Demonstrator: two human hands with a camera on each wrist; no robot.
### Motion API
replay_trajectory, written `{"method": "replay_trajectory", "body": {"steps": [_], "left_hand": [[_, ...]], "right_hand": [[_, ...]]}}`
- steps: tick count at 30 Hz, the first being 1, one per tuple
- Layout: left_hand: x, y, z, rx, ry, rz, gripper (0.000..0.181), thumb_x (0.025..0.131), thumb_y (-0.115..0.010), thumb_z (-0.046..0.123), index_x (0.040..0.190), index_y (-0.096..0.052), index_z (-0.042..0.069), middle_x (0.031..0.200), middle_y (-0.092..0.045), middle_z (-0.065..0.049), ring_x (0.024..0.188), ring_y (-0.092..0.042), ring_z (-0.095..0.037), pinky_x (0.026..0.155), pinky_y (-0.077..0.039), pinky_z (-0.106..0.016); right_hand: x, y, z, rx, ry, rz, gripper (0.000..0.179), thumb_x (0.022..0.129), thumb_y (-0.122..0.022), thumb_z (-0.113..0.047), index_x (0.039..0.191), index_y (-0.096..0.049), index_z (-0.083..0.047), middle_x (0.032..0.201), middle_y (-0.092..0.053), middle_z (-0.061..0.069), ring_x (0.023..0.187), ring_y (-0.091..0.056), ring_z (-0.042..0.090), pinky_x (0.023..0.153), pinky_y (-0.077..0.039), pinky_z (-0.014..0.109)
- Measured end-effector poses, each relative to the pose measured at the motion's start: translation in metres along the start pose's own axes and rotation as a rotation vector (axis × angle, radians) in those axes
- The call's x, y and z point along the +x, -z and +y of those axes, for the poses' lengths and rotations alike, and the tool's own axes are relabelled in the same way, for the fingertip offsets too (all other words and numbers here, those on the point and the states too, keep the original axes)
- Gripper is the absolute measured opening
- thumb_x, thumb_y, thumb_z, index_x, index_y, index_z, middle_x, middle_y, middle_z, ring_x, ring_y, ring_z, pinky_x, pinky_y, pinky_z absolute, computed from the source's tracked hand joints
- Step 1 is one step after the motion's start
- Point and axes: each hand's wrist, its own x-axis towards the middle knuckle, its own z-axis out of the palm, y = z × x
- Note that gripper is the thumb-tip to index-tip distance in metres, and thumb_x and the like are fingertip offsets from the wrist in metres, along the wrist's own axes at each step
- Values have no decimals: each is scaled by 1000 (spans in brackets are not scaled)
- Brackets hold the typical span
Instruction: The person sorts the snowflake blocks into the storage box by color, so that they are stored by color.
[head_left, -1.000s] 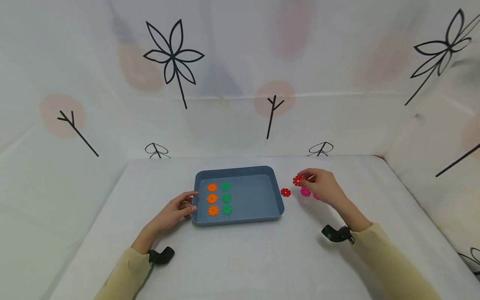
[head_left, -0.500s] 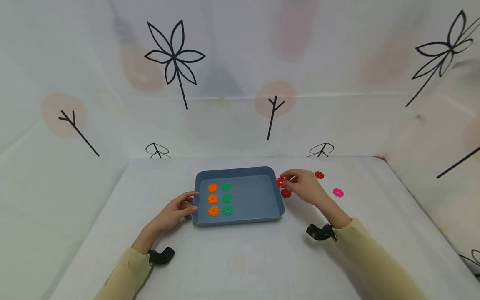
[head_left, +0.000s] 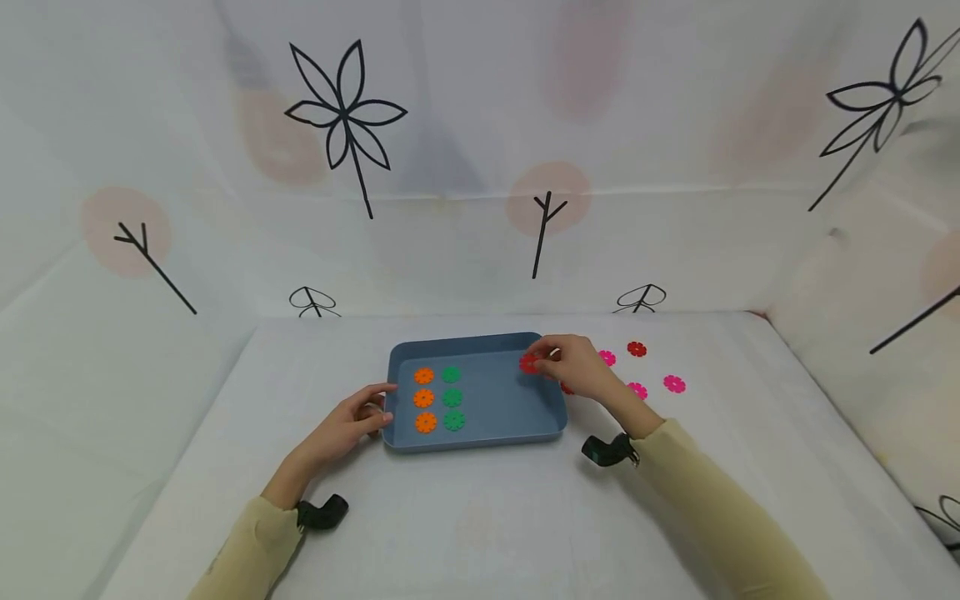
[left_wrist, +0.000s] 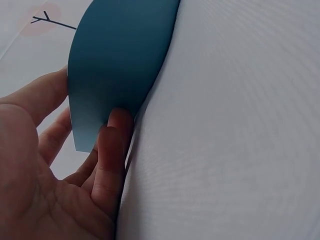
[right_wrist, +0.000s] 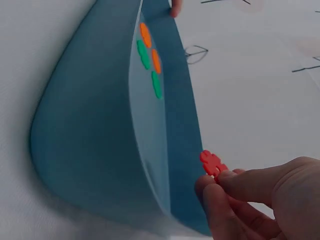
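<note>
A blue-grey tray (head_left: 495, 400) lies on the white-covered table. On its left side stand a column of orange notched discs (head_left: 423, 398) and a column of green notched discs (head_left: 452, 397). My left hand (head_left: 358, 421) holds the tray's left wall, with some fingertips at the rim and others curled against the outside, as the left wrist view shows. Over the tray's right part, my right hand (head_left: 576, 367) pinches a red notched disc (right_wrist: 212, 162) between thumb and fingers. Another red disc (head_left: 567, 388), partly hidden by that hand, sits beside the tray's right edge.
Right of the tray lie several pink discs (head_left: 674, 384) and a further red disc (head_left: 637, 349). White cloth walls with drawn leaves and twigs stand behind and at both sides. Each wrist carries a small black camera (head_left: 322, 512).
My right hand has carried the red disc leftward, from above the loose discs to over the tray's right side, uncovering pink and red discs. The left hand stays at the tray.
</note>
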Motion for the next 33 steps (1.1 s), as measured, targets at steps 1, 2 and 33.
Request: {"method": "replay_trajectory", "body": {"steps": [1,2,33], "left_hand": [[0,0,0,1,0,0,53,98,-66,26,145,-48,12,121,-50,-16,89,-59,-25,72,-49,-29],[-1,0,1,0,1,0,53,98,-66,26,145,-48,12,121,-50,-15,89,-59,-25,72,-49,-29],[-1,1,2,-6,-1,2,53,98,-66,24,146,-47,10,123,-50,-18,90,-59,-25,75,-51,-28]], "right_hand": [[2,-2,-1,6,-2,-6,21,91,-71,-8,112,-72,-7,101,-66,11,79,-66,20,65,-57,30],[4,-4,-1,11,-3,-14,21,91,-71,-8,112,-72,-6,101,-66,11,78,-66,20,66,-57,30],[67,-49,-10,135,-13,-97,22,89,-68,1,111,-72,-1,92,-68,8,76,-65,15,70,-53,27]]}}
